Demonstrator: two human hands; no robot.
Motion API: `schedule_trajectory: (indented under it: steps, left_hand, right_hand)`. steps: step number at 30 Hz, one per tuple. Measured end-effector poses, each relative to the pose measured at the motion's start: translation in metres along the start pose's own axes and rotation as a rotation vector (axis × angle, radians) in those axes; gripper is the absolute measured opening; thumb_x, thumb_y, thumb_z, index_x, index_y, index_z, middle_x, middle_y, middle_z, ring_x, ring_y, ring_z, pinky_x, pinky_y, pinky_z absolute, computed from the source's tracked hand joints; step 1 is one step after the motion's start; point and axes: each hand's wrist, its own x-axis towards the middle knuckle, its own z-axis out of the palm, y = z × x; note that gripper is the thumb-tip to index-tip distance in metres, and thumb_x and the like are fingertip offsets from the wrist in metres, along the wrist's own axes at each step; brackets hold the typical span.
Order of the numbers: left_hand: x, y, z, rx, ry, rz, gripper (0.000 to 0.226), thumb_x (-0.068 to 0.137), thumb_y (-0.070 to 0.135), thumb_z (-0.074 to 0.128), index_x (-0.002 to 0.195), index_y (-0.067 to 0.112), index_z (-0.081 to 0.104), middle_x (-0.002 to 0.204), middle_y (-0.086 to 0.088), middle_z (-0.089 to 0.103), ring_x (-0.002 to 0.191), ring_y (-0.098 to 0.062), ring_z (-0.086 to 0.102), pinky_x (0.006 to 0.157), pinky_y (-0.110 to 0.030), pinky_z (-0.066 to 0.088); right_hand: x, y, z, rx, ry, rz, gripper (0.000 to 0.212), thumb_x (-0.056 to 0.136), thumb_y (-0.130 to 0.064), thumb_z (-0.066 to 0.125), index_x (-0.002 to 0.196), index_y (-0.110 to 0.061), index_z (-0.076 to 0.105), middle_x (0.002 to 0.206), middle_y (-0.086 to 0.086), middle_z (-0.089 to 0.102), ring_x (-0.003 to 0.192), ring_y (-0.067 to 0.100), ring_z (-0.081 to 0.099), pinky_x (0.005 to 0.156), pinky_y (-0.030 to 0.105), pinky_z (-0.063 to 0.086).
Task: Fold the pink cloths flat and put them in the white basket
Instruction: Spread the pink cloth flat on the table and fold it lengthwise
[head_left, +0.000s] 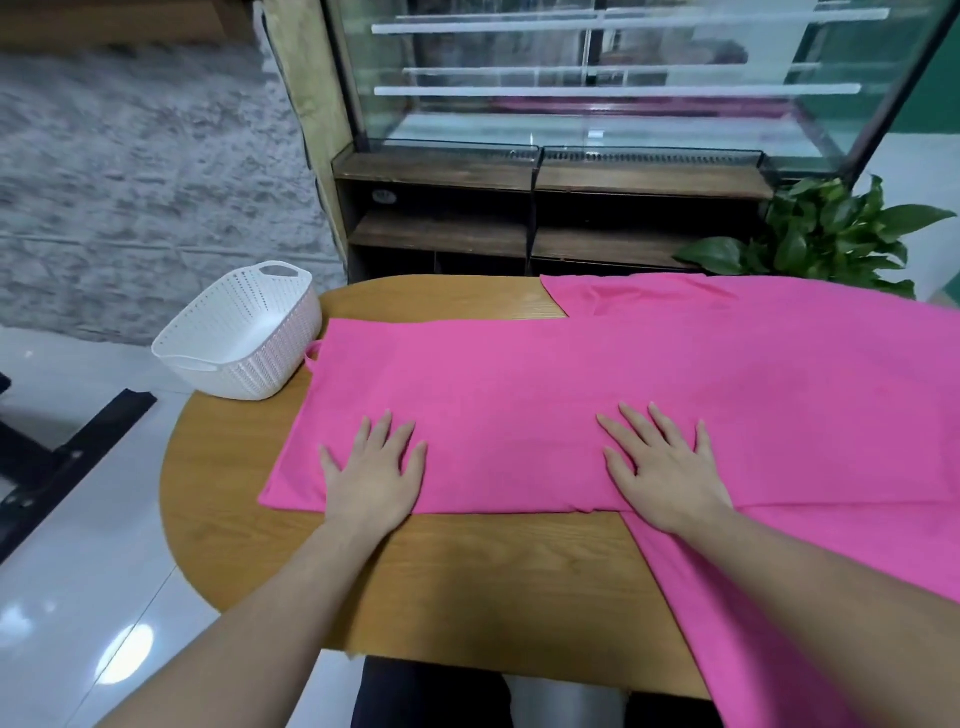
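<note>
Left hand (371, 478): flat, fingers spread, palm pressing the folded pink cloth (493, 405), grasping nothing.
Right hand (667, 467): likewise flat and spread on the same cloth's near edge.
Second pink cloth (831, 545): spread beneath it, draping off the wooden table (467, 587) at right.
White basket (241, 332): far left, beside the cloth.
Houseplant (826, 228): beyond.

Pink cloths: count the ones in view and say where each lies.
2. One cloth lies flat at the table's middle under both hands; another lies beneath it, draped over the right side. More may be hidden underneath.
</note>
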Motion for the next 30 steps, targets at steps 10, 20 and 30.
schedule_trajectory:
  steps: [10,20,30]
  left_hand:
    - [-0.015,-0.043,-0.004,0.111,-0.036,0.06,0.064,0.093,0.07,0.01,0.153,0.05,0.011,0.164,0.017,0.002,0.152,-0.011,-0.004,0.12,-0.059,-0.004]
    - [-0.006,-0.064,-0.011,0.123,-0.095,0.055,0.066,0.091,0.075,0.014,0.153,0.051,0.009,0.164,0.016,-0.001,0.152,-0.011,-0.005,0.121,-0.056,-0.005]
    - [-0.027,0.003,0.001,-0.008,0.024,0.297,0.078,0.086,0.062,0.006,0.145,0.028,0.045,0.158,0.001,0.033,0.149,-0.016,0.021,0.121,-0.051,0.012]
  right_hand:
    - [-0.002,-0.003,0.0,-0.007,-0.015,0.008,0.058,0.096,-0.06,0.006,0.153,-0.05,0.007,0.164,-0.017,0.005,0.152,0.013,-0.003,0.119,0.061,-0.002]
    - [0.0,-0.005,-0.001,-0.014,-0.033,0.017,0.056,0.097,-0.058,0.008,0.153,-0.05,0.007,0.164,-0.017,0.004,0.152,0.013,-0.004,0.119,0.061,-0.003]
    - [0.005,-0.017,-0.009,-0.038,-0.142,0.06,0.056,0.101,-0.05,0.016,0.155,-0.04,0.009,0.166,-0.008,0.002,0.152,0.02,-0.005,0.114,0.069,-0.004]
